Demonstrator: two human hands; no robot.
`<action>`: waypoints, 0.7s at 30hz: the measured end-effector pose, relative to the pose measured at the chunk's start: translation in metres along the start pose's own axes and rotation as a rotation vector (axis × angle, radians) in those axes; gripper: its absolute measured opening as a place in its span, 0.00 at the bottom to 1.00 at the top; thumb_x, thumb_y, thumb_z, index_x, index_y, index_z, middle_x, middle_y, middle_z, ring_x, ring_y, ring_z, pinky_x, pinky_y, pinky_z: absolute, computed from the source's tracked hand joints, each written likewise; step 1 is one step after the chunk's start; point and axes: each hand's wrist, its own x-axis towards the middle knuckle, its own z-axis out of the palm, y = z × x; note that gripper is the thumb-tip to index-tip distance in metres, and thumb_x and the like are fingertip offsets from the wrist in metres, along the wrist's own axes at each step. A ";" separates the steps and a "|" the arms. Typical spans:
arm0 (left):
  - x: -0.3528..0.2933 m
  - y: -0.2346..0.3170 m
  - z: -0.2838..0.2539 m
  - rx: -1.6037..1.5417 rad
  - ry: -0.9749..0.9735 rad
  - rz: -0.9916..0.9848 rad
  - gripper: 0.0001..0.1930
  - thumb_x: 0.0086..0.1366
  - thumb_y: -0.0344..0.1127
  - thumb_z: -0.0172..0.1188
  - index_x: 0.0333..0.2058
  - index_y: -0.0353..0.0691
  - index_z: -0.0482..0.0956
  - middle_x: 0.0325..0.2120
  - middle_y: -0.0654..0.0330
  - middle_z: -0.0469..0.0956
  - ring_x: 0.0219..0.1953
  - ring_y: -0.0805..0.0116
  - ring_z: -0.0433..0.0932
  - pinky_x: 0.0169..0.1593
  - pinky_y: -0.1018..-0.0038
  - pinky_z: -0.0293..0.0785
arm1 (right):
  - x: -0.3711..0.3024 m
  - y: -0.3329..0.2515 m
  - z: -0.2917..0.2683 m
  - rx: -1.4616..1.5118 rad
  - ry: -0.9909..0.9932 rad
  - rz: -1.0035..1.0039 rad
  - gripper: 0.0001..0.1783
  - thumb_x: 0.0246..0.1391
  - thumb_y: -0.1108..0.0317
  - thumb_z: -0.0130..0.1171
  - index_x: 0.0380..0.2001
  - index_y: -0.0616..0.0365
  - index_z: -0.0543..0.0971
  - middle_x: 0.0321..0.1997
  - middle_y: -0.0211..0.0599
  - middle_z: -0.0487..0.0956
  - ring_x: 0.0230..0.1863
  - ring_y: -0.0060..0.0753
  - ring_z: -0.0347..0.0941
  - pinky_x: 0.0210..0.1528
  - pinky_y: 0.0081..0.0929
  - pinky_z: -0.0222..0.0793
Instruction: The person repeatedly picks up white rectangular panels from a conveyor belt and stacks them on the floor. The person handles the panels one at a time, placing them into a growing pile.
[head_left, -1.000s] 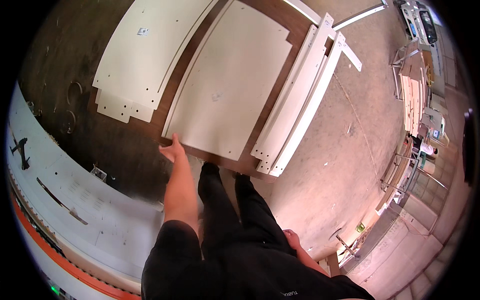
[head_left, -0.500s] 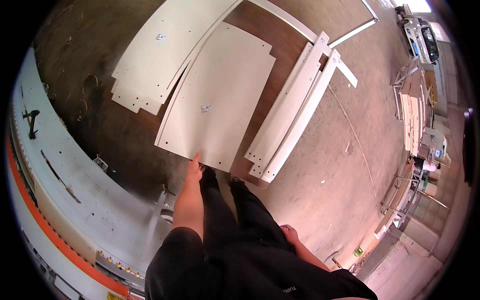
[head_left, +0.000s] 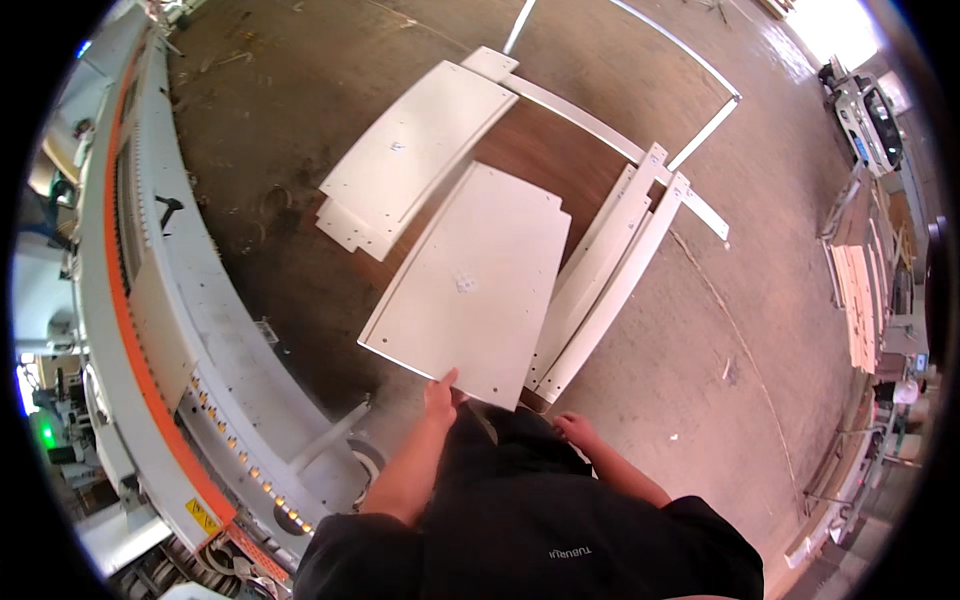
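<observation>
My left hand (head_left: 441, 393) grips the near edge of a white board (head_left: 480, 250), thumb on top and fingers hidden underneath. The board is tilted up, its near end raised off the stack. Small holes mark its corners, and a label is stuck near its middle. My right hand (head_left: 578, 430) is beside my thigh, fingers curled in with nothing seen in them, just short of the long narrow white boards (head_left: 600, 270). Farther left lies another white board (head_left: 415, 140) with notched corners.
A brown board (head_left: 545, 140) lies under the white pieces. Along the left runs a long machine (head_left: 225, 270) with an orange strip. Stacked boards (head_left: 855, 300) stand at the right, with a white vehicle (head_left: 866, 120) behind them. A thin cable (head_left: 735, 320) crosses the floor.
My left hand has taken hold of the board's near edge and raised it. My right hand has come forward and inward. The whole view has shifted, showing more of the machine.
</observation>
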 end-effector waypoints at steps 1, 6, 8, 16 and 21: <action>-0.016 0.000 -0.011 0.033 0.029 0.016 0.16 0.64 0.35 0.70 0.44 0.36 0.75 0.34 0.56 0.81 0.25 0.64 0.80 0.25 0.64 0.80 | 0.005 -0.028 0.003 0.254 -0.103 0.026 0.23 0.65 0.50 0.57 0.44 0.61 0.83 0.37 0.38 0.85 0.37 0.35 0.81 0.41 0.34 0.76; -0.120 0.007 -0.049 0.139 0.189 0.006 0.12 0.68 0.35 0.65 0.47 0.43 0.76 0.36 0.61 0.83 0.36 0.66 0.84 0.32 0.66 0.81 | 0.008 -0.143 0.043 0.706 -0.252 0.207 0.23 0.68 0.54 0.58 0.51 0.65 0.79 0.45 0.39 0.84 0.43 0.34 0.81 0.46 0.36 0.78; -0.149 -0.006 -0.068 0.111 0.219 0.040 0.12 0.68 0.34 0.65 0.47 0.42 0.76 0.37 0.61 0.83 0.37 0.66 0.84 0.35 0.67 0.82 | 0.000 -0.156 0.060 0.550 -0.211 0.226 0.23 0.67 0.54 0.60 0.54 0.64 0.78 0.50 0.42 0.83 0.48 0.39 0.81 0.50 0.41 0.78; -0.228 -0.011 -0.060 -0.125 -0.032 0.131 0.20 0.66 0.21 0.57 0.57 0.33 0.74 0.50 0.54 0.80 0.52 0.57 0.81 0.55 0.60 0.79 | -0.053 -0.153 0.079 0.802 -0.573 0.180 0.20 0.65 0.57 0.64 0.55 0.54 0.77 0.53 0.34 0.82 0.54 0.37 0.79 0.58 0.43 0.78; -0.296 0.027 -0.085 -0.098 0.019 0.332 0.18 0.60 0.22 0.59 0.51 0.25 0.77 0.42 0.50 0.84 0.42 0.57 0.84 0.49 0.63 0.81 | -0.035 -0.172 0.083 1.032 -0.385 0.143 0.18 0.67 0.54 0.60 0.51 0.54 0.78 0.46 0.34 0.84 0.48 0.36 0.82 0.53 0.37 0.80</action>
